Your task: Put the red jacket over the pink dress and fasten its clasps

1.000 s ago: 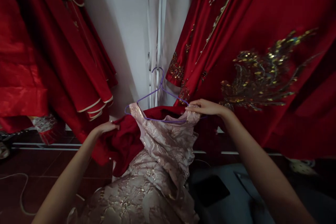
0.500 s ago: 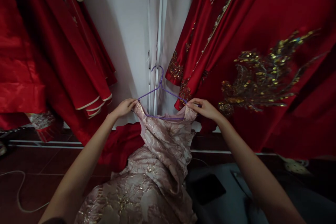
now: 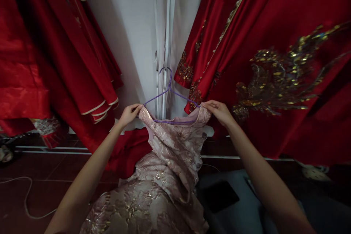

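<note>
Your left hand (image 3: 131, 114) has moved off the red cloth (image 3: 128, 150) since a second ago, now pinching one shoulder of the pink dress (image 3: 168, 153); your right hand (image 3: 219, 112) pinches the other. It drapes toward you, purple hanger (image 3: 170, 85) at its neckline.

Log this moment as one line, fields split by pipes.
left grip: pinches dress at shoulder | right grip: pinches opposite shoulder | hanger: purple, at neckline, hook up | red garments: either side

Markings, head view: none legible. Readable texts, 0; labels, 0; brands, 0; numbers, 0; signs, 0.
</note>
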`<move>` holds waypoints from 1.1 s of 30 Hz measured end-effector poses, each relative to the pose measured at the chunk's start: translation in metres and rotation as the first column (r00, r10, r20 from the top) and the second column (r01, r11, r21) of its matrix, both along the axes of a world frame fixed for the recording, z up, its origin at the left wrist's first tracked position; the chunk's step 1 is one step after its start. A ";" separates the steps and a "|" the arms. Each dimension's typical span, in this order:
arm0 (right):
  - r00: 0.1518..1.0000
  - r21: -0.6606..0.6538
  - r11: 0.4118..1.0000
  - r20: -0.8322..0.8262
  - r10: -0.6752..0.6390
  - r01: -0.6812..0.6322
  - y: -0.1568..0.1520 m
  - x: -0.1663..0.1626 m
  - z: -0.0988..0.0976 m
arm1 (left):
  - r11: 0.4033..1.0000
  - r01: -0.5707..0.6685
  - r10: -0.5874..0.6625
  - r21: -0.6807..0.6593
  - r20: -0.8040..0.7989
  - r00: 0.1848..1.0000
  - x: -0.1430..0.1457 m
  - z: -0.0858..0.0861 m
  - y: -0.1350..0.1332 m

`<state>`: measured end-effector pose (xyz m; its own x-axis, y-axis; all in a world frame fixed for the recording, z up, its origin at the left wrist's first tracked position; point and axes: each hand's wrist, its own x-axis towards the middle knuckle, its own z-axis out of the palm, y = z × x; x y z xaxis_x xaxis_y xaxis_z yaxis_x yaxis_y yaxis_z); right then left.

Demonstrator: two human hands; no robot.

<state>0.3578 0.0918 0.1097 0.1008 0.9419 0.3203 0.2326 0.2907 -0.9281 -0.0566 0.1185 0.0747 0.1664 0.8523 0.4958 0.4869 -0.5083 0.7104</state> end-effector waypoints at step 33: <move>0.736 0.384 0.803 0.345 -0.582 0.455 -0.052 0.023 -0.020 | 0.947 0.275 -0.176 0.165 -0.452 0.875 0.126 -0.030 -0.064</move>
